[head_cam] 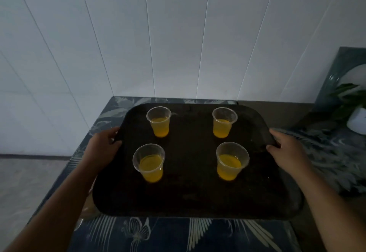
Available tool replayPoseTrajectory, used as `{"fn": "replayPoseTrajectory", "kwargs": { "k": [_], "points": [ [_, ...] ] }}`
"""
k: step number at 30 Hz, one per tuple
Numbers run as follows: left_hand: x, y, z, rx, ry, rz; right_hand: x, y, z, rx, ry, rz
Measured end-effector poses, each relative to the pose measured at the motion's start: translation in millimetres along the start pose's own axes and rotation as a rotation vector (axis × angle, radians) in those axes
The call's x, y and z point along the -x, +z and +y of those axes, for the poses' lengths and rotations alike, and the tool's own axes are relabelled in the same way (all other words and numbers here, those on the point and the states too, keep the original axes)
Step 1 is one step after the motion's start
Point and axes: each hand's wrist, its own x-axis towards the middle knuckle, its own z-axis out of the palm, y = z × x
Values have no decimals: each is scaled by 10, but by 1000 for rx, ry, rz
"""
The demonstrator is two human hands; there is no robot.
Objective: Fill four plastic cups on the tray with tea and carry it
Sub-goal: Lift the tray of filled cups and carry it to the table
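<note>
At the far left lay a pale floor (25, 182) under a white panelled wall (138, 33). Next came the left forearm, reaching forward to the left hand (103, 146), which gripped the left rim of the dark tray (190, 198). Its fingers (112, 133) were curled round the outside of the rim and the thumb lay over the edge, so the rim sat between them.

The tray stretched across the table (158, 236), which was covered in a blue cloth with pale feather and butterfly prints. Whether the tray rested on the table or was lifted just above it could not be told.

On the tray stood four clear plastic cups, all upright and well apart, forming a rectangle. The front-left cup (149, 164) and the back-left cup (159, 123) stood near the left hand but did not touch it. The back-right cup (223, 123) and the front-right cup (230, 162) stood inward of the right rim. Each held yellow tea (229, 169) that filled roughly its lower half.

The right hand (287, 150) gripped the right rim of the tray, its fingers (277, 135) wrapped over the edge and the thumb pressed against the rim. No fingers touched any cup.

At the far right a leafy plant (350, 97) in a white pot (357, 121) stood on the table, well apart from the tray.
</note>
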Motion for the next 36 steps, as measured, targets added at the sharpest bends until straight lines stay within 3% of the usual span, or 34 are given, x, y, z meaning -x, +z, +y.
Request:
{"fn": "replayPoseTrajectory", "kwargs": {
  "k": [17, 28, 36],
  "points": [
    [162, -420, 354, 116, 2, 124, 171, -565, -420, -125, -107, -22],
    [690, -930, -242, 101, -189, 245, 268, -144, -855, -198, -213, -149],
    [1387, -1758, -982, 176, -345, 411, 591, 530, -1769, -271, -389, -275]
  ]
}}
